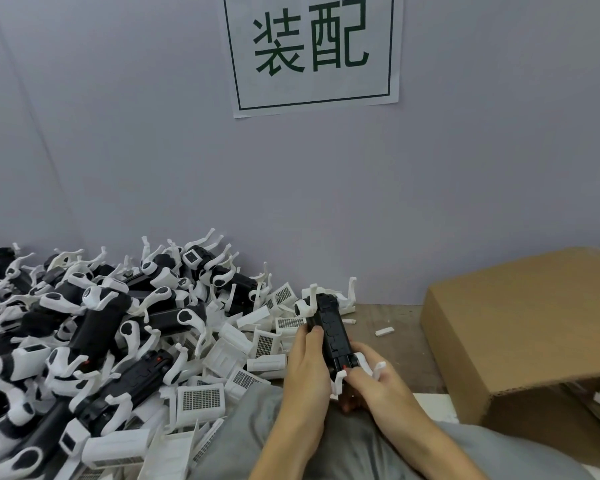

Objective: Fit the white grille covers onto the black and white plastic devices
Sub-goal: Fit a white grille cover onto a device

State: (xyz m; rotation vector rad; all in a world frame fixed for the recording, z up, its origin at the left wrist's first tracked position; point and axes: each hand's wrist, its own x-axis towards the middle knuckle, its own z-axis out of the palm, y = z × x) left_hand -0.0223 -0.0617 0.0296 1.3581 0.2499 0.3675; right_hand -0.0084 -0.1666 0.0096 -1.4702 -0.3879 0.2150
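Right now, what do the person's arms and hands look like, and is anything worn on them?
Both forearms are bare, with no sleeves in view. The left hand and right hand wear no gloves; no rings, watch or markings show.

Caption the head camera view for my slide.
Both hands hold one black-and-white device beside a heap of devices and white grille covers.

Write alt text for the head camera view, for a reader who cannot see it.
Both hands grip one black and white device over the person's lap: left hand round its middle, right hand at its near end. A heap of similar devices and loose white grille covers lies to the left, a cardboard box to the right, a paper sign on the wall.
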